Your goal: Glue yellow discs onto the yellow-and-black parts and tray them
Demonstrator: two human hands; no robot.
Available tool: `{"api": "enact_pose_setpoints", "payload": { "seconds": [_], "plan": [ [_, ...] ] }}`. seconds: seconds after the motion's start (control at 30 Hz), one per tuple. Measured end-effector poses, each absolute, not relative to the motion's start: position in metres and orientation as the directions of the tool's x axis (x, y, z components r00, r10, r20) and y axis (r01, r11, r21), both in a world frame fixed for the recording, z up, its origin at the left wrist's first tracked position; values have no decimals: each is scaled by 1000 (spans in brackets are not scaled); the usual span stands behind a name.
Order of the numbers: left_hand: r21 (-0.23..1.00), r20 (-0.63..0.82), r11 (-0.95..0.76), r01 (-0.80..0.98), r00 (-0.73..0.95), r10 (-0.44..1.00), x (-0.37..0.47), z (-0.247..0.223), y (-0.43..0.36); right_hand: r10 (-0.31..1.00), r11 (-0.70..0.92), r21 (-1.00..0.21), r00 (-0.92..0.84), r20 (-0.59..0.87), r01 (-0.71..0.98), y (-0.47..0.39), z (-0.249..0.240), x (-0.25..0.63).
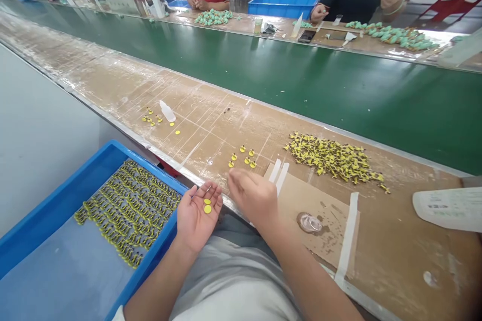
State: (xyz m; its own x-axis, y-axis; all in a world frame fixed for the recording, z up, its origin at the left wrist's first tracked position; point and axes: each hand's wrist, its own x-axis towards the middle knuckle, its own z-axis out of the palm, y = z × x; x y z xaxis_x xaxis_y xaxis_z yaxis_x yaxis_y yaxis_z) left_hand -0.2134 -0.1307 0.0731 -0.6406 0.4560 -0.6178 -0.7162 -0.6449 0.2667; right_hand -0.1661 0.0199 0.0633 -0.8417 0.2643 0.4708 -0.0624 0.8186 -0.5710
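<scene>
My left hand (199,213) is palm up and cupped, with two round yellow discs (207,209) lying on it. Close beside it, my right hand (254,193) has its fingers curled in near the table edge. Whatever those fingers pinch, if anything, is hidden. Just beyond my right hand stand several small yellow-based figures (243,149) with dark tops. Farther right lies a heap of small yellow and dark pieces (335,157). Two loose yellow discs (177,132) rest at the left near a white squeeze bottle (167,111), beside another group of small figures (150,122).
A blue bin (113,148) at my left holds rows of the yellow-dark pieces. Taped cardboard (297,200) carries a blob of clear, glue-like substance (310,222). A large white bottle (448,208) lies at right. Beyond the green belt (241,70), two people handle small items.
</scene>
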Motion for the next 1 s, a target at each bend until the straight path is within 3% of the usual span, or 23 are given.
{"api": "enact_pose_setpoints", "payload": {
  "seconds": [0.13,0.27,0.53,0.67,0.83,0.9,1.0],
  "plan": [
    [286,-603,-621,-729,-641,475,-206,80,-111,139,580,-784,-922,362,-220,7,71,-131],
    [321,-569,-582,-747,-643,513,-193,85,-88,218,431,-893,-945,245,-132,12,62,-114],
    [288,-565,-477,-830,-550,615,-170,84,-62,432,326,-945,-892,131,19,32,61,-90],
    [330,-563,-439,-836,-548,619,-162,84,-55,452,277,-960,-888,83,51,34,63,-85],
    [308,-519,-429,-849,-528,672,-159,86,-49,470,250,-958,-848,246,-140,42,65,-77],
    [296,-529,-401,-867,-499,686,-159,87,-48,466,357,-914,-811,355,-195,47,69,-67],
    [382,-511,-280,-880,-454,730,-159,87,-50,408,554,-806,-775,483,-210,57,79,-51]
  ]
}}
